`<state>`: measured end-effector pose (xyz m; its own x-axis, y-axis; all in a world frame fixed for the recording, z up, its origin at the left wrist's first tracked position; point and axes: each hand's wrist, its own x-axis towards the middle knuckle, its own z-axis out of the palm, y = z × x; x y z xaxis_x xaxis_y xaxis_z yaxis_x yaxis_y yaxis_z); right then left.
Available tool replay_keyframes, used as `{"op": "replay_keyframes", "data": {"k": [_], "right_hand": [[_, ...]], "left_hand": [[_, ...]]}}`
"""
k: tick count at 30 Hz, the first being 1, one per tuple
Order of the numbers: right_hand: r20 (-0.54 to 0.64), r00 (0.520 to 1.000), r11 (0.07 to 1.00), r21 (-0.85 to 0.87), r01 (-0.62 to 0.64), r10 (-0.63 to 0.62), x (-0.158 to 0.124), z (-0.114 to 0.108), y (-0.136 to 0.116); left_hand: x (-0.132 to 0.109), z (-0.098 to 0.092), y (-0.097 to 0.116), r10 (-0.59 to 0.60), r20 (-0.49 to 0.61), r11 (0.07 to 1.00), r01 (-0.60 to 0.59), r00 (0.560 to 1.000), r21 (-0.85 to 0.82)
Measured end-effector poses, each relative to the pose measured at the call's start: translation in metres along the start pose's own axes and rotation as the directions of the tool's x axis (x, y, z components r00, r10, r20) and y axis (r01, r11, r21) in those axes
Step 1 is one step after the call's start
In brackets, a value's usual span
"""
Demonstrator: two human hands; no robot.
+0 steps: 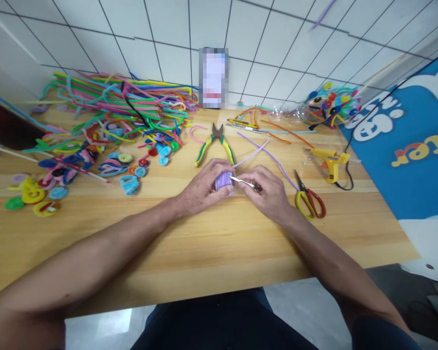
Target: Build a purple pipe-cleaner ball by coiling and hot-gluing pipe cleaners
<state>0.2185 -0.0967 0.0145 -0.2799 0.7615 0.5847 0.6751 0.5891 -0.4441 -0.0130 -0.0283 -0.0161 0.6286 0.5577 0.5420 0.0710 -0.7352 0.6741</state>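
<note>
Wrapped around a small purple coil of pipe cleaner (223,181), my left hand (201,188) keeps it just above the table. My right hand (264,191) pinches a slim tool with a pointed metal tip, perhaps tweezers (240,181), and the tip touches the right side of the coil. A loose purple end (253,153) sticks out up and to the right. Pliers (216,141) with green and yellow handles lie just beyond my hands. Scissors (308,197) with one yellow and one red handle lie right of my right hand, beside a purple pipe cleaner (281,165).
A yellow glue gun (330,161) with a black cord lies at the right. Colourful pipe cleaners (124,99) pile up at the back left, with several finished coiled pieces (129,184) nearer. A phone (213,78) leans on the tiled wall. A decorated plastic bottle (324,107) lies back right.
</note>
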Motion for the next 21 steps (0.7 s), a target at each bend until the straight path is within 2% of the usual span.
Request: {"op": "replay_keyframes", "data": {"k": [8,16,19,21], "right_hand": [[-0.008,1.000,0.999,0.031,-0.018,0.019,-0.001,0.004,0.003],[-0.019,0.999,0.999,0.017,0.031,-0.031,-0.001,0.004,0.004],[-0.041,0.997,0.997,0.008,0.071,-0.071,-0.003,0.005,0.004],[-0.036,0.997,0.997,-0.003,0.072,-0.072,-0.004,0.006,0.003]], "left_hand": [[0.000,0.000,0.001,-0.033,0.003,0.999,0.033,0.999,-0.001],[-0.003,0.001,-0.001,-0.015,-0.016,0.999,0.014,1.000,-0.034],[-0.003,0.000,0.004,-0.082,-0.019,0.993,0.080,0.996,-0.087],[-0.003,-0.002,0.010,-0.194,-0.014,0.968,0.190,0.981,-0.163]]}}
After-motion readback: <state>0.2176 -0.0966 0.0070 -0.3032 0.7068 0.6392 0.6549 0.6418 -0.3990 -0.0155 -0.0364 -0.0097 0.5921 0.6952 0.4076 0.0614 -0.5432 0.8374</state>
